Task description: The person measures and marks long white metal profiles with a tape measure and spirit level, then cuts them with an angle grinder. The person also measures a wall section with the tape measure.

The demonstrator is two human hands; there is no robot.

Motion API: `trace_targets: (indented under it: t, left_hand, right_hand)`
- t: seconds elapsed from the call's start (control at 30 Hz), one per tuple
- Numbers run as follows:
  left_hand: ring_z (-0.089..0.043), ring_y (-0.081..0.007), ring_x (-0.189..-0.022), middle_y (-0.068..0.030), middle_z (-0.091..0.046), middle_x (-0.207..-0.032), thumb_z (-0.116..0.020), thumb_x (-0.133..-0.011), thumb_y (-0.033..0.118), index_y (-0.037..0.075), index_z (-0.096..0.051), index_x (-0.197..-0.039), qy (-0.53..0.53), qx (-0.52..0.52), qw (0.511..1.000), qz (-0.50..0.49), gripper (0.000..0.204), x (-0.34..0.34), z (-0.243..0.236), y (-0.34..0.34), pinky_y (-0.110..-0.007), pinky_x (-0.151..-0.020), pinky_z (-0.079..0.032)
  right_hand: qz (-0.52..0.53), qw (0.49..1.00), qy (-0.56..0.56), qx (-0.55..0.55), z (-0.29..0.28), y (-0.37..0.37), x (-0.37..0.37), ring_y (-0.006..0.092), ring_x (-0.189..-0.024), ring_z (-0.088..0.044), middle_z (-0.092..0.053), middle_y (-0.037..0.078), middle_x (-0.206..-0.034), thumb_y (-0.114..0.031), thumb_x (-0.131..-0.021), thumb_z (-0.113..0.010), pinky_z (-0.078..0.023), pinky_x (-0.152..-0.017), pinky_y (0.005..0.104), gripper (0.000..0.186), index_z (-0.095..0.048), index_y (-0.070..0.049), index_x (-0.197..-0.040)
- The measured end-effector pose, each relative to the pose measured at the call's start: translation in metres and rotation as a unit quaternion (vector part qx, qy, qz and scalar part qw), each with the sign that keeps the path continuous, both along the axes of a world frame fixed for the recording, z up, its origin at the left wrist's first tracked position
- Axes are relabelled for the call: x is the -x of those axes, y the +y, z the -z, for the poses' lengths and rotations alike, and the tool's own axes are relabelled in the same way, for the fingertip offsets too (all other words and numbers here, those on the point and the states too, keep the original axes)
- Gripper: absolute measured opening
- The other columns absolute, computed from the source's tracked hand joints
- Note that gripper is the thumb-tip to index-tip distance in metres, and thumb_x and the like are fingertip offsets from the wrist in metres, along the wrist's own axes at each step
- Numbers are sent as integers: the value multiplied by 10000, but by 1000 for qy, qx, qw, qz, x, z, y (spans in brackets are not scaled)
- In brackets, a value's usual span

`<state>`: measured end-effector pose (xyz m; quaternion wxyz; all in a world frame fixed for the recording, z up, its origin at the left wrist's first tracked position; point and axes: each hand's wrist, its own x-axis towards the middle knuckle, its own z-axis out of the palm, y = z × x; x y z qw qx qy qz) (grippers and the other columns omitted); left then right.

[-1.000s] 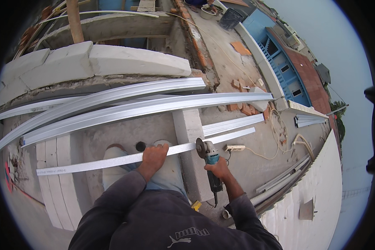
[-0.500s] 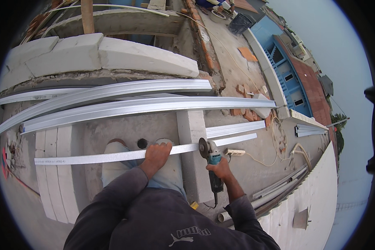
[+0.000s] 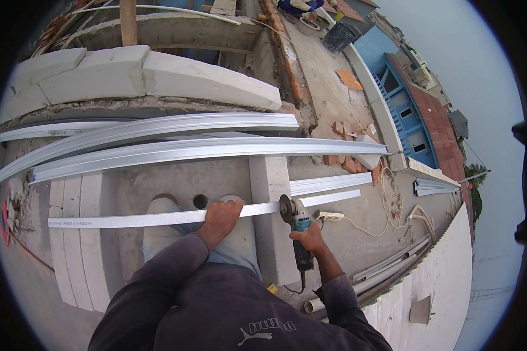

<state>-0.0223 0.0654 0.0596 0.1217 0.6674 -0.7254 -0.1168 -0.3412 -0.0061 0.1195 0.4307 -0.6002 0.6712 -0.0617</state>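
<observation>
My left hand (image 3: 221, 218) is closed around a long silver metal channel (image 3: 129, 220), which lies crosswise in front of me over pale blocks at both sides. In my right hand (image 3: 310, 237) is an angle grinder (image 3: 301, 225) with a teal and black body, its cord hanging down. The grinder's disc (image 3: 285, 206) stands at the channel, over the right block (image 3: 273, 234); whether it touches the metal I cannot tell. To the left, the channel's end rests on several light blocks (image 3: 70, 251) standing side by side.
Long metal channels (image 3: 216, 146) lie beyond my hands, before a low block wall (image 3: 211, 81). A power strip (image 3: 329, 216) with a pale cord sits right of the grinder. Pipes (image 3: 386, 269) lie at lower right. Another person (image 3: 298, 7) crouches far off by a black bucket (image 3: 338, 36).
The view has shifted very slightly. My hands, the channel and the grinder keep nearly the same places. Far off, the other person's hands have moved.
</observation>
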Motion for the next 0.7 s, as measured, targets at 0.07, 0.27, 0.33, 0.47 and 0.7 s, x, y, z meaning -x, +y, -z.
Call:
trace_targets:
  t: [0.07,0.27,0.33,0.47,0.7]
  left_hand:
    - [-785,-301,-817,-107,-756,-885,-633,-961,155,107,-632,-977,1,-2,1000,1,50,0,0,-1,-418,-672,-625]
    - [-779,-309,-887,-112,-755,-928,-684,-934,204,98,-637,-1019,7,-25,1000,5,144,-3,-9,-2,-449,-731,-619]
    - [-760,-327,-993,-146,-751,-1034,-762,-878,292,78,-649,-1107,28,-83,996,24,333,-8,-12,-8,-474,-822,-607]
    - [-678,-370,-1223,-234,-692,-1302,-901,-693,475,5,-608,-1374,108,-268,954,82,878,-33,-3,-44,-484,-1013,-545]
    - [-637,-399,-1297,-258,-666,-1364,-876,-687,418,-56,-570,-1424,95,-424,893,114,929,-37,16,-64,-488,-1069,-503]
  right_hand:
    - [-1,1000,-6,-10,-1,2,1,183,-760,-687,-717,60,-875,-127,-687,-868,-566,-705,354,352,-710,-10,-978]
    - [24,997,-64,-38,-16,35,25,189,-746,-687,-711,67,-870,-106,-709,-847,-570,-700,361,324,-704,-5,-982]
    - [57,992,-104,-38,-21,51,38,191,-741,-694,-710,68,-868,-91,-724,-835,-577,-696,361,307,-701,-3,-986]
    - [145,971,-188,-39,-20,86,54,192,-731,-708,-704,67,-860,-59,-748,-814,-591,-691,357,283,-693,2,-996]
    - [175,960,-217,-21,-10,89,48,183,-736,-706,-704,63,-870,-50,-747,-822,-584,-696,349,316,-681,0,-1025]
